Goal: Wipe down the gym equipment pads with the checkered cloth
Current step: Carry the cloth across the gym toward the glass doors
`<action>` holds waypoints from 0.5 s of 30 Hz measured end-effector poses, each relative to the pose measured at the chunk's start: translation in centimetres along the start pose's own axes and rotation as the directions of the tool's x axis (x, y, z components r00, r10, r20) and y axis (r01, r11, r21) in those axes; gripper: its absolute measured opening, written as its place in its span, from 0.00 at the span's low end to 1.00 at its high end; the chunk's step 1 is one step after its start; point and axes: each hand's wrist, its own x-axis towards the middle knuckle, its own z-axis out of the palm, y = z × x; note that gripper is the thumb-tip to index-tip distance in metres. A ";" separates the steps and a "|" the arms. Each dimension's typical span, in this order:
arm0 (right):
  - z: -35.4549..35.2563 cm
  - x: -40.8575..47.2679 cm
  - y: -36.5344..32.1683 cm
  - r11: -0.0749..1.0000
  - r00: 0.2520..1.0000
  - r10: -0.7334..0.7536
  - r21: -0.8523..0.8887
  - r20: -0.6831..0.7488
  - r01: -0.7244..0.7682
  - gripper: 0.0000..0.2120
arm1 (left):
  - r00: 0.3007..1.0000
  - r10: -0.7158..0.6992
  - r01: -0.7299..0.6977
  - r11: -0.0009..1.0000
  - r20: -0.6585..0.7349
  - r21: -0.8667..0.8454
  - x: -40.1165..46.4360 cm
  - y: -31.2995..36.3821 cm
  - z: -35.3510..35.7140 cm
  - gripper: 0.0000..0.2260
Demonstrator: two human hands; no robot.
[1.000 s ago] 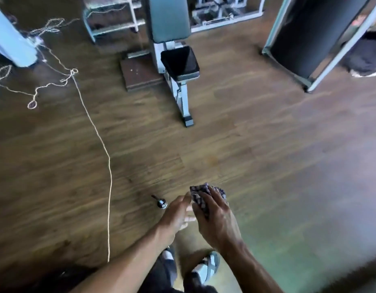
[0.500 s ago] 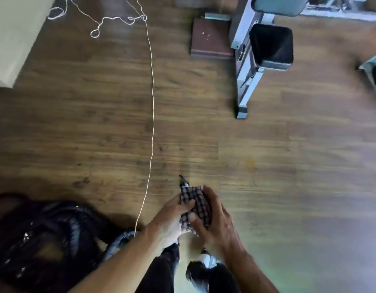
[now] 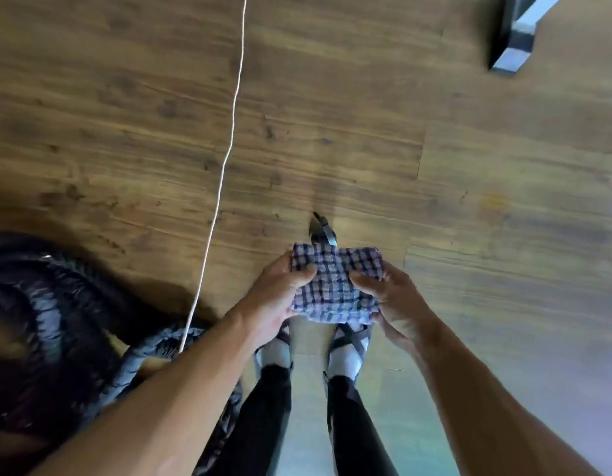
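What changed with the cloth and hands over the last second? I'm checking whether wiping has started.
The left hand, off the checkered cloth a second ago, now grips it too; both hands hold it spread flat. The view tilted down, so only the bench foot shows. The right hand kept its hold; the cord stayed on the floor. No wiping yet.

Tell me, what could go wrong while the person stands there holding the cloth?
The thin white cord runs across the floor just left of the feet, so a step that way might snag it. The thick black rope is coiled beside the left foot and could trip them too. The left hand and right hand both hold the checkered cloth, so catching a stumble would likely be slower.
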 end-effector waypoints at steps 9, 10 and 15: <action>-0.6 11.7 3.7 0.904 0.915 -0.350 -0.330 -0.203 0.272 0.06 | 0.959 0.225 -0.206 0.971 -0.171 0.120 12.0 -3.1 -1.0 0.03; -0.8 12.7 3.7 0.885 0.909 -0.365 -0.378 -0.201 0.272 0.04 | 0.956 0.232 -0.211 0.969 -0.180 0.127 12.9 -3.3 -0.9 0.04; -0.6 14.9 3.6 0.612 0.855 -0.471 -0.779 -0.218 0.138 0.33 | 0.870 0.290 -0.090 0.888 -0.398 0.452 14.9 -4.3 0.0 0.30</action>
